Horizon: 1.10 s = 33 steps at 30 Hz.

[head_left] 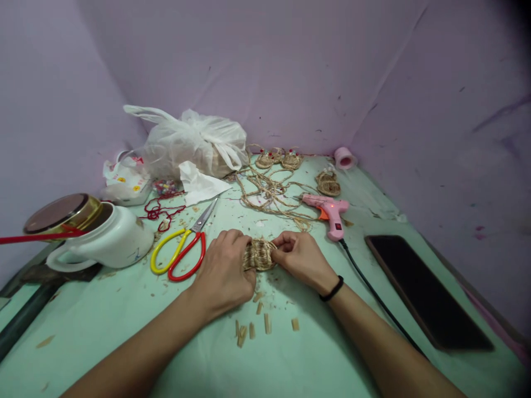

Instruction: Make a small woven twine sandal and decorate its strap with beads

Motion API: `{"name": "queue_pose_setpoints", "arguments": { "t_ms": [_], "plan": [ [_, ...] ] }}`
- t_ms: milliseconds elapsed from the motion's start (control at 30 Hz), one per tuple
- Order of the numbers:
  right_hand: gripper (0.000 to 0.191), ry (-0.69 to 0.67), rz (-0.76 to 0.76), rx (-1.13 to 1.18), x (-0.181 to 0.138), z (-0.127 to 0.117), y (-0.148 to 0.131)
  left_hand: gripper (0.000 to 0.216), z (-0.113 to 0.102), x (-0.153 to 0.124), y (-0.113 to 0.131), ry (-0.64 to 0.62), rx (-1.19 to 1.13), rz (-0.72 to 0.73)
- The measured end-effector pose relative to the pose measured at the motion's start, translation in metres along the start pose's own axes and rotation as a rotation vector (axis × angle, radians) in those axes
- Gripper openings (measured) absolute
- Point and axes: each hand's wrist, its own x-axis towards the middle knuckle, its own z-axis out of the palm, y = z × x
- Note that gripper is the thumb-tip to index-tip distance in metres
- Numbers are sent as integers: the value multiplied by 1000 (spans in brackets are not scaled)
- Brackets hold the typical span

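A small woven straw slipper (260, 255), banded in light and darker brown, is held just above the table in the middle of the head view. My left hand (227, 265) is closed around its left end, with the thumb low and the fingers over the far side. At the right end, my right hand (299, 257) pinches the edge between thumb and fingertips. The fingers cover both ends of the slipper. Below it lie several short cut straw pieces (267, 323). Scissors (186, 243) with one yellow and one red handle rest open-bladed beside my left hand.
A pink glue gun (331, 211) with a black cord lies right of my hands, near a dark phone (427, 293). Straw cord (269, 190), finished slippers (290, 160) and a plastic bag (194, 138) are at the back. A white jug (120, 237) lies tipped at left by a hammer (31, 315).
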Motion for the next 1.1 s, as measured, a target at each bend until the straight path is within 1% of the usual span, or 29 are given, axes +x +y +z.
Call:
{"name": "queue_pose_setpoints", "arguments": {
  "t_ms": [167, 333, 400, 467, 533, 600, 667, 733, 767, 833, 933, 1033, 1100],
  "plan": [
    [9, 20, -41, -71, 0, 2, 3, 31, 8, 6, -9, 42, -79, 55],
    [11, 49, -86, -184, -6, -2, -6, 29, 10, 8, -9, 51, -99, 64],
    [12, 57, -98, -236, -8, -10, -11, 30, 6, 6, -8, 23, -66, 66],
    [20, 78, -106, -306, -12, -19, -16, 33, -1, 3, -9, -40, -34, 70],
    [28, 129, -146, -356, -16, -28, -21, 46, -9, -1, -10, -133, -17, 80],
    [28, 192, -278, -372, -23, -32, -26, 60, -15, -5, -13, -209, -20, 86],
    [21, 229, -482, -399, -30, -28, -32, 72, -17, -7, -16, -238, -34, 75],
    [17, 202, -659, -508, -36, -17, -38, 80, -16, -7, -17, -237, -48, 51],
    [15, 177, -716, -580, -37, -10, -40, 81, -15, -7, -17, -234, -52, 42],
    [12, 139, -783, -716, -36, 3, -42, 71, -13, -5, -17, -227, -47, 34],
    [6, 120, -846, -817, -29, 17, -39, 45, -12, -2, -14, -220, -27, 37],
    [7, 95, -875, -816, -26, 22, -35, 34, -13, -2, -14, -221, -23, 36],
    [10, 86, -904, -731, -27, 21, -34, 32, -13, -2, -15, -219, -29, 40]
  ]
}}
